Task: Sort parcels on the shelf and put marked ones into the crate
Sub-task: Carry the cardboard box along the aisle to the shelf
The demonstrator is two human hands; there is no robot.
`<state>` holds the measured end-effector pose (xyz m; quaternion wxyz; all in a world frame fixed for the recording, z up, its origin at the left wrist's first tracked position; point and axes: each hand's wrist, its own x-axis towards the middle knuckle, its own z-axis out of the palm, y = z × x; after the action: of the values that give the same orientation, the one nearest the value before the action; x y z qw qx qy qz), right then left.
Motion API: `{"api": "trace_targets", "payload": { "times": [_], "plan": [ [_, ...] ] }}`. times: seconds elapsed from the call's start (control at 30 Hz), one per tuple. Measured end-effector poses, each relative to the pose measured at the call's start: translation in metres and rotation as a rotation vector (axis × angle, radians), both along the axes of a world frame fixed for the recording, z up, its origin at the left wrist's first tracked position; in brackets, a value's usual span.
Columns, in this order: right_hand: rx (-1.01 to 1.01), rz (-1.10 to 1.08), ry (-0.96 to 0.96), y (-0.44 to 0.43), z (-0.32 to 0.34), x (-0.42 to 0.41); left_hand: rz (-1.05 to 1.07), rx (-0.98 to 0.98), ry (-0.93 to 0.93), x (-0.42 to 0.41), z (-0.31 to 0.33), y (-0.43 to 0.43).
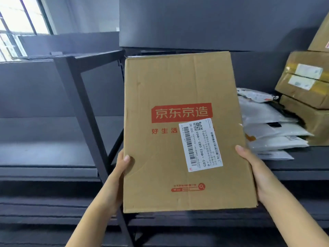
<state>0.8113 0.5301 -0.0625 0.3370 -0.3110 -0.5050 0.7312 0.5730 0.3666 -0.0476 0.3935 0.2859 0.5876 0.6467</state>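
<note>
head view | big flat brown cardboard box (185,125) in mid frame, up in front of the dark shelf (302,163) | left hand (119,173) and right hand (256,173): each grip holds one side edge, thumb on front | tip: hold it level, check the white label (201,145) for a mark | crate not seen

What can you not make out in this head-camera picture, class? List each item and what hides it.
Head view:
Fingers of the left hand and right hand: behind the cardboard box; only thumbs show.
Small print on the white label: too small, blurred.
The crate: outside the frame.
White mailers: left ends hidden by the box.
Top-right parcel: cut by the right edge.
</note>
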Motion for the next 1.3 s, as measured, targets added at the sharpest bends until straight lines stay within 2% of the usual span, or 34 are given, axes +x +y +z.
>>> {"api": "trace_targets", "payload": {
  "times": [0.03,0.17,0.23,0.5,0.73,0.93,1.13,1.3],
  "plan": [
    [0.020,-0.003,-0.004,0.009,0.008,-0.005,0.024,-0.011,-0.071,-0.005,-0.006,0.010],
    [0.046,0.025,-0.016,0.041,0.026,-0.020,0.015,0.100,-0.087,-0.009,-0.005,0.029],
    [0.069,0.030,-0.035,0.054,0.030,-0.024,0.060,0.079,-0.103,-0.011,0.002,0.043],
    [-0.005,0.105,-0.058,0.091,0.030,-0.050,0.135,0.105,-0.236,-0.029,0.000,0.074],
    [-0.026,0.078,-0.025,0.101,0.023,-0.077,0.180,0.069,-0.231,-0.056,-0.003,0.084],
    [-0.092,0.085,-0.053,0.107,0.021,-0.094,0.168,0.016,-0.314,-0.072,0.001,0.093],
    [-0.233,0.025,-0.089,0.115,0.016,-0.107,0.193,-0.057,-0.287,-0.074,-0.005,0.099],
    [-0.249,-0.020,-0.110,0.120,-0.003,-0.116,0.270,-0.064,-0.259,-0.075,-0.017,0.105]
  ]
}}
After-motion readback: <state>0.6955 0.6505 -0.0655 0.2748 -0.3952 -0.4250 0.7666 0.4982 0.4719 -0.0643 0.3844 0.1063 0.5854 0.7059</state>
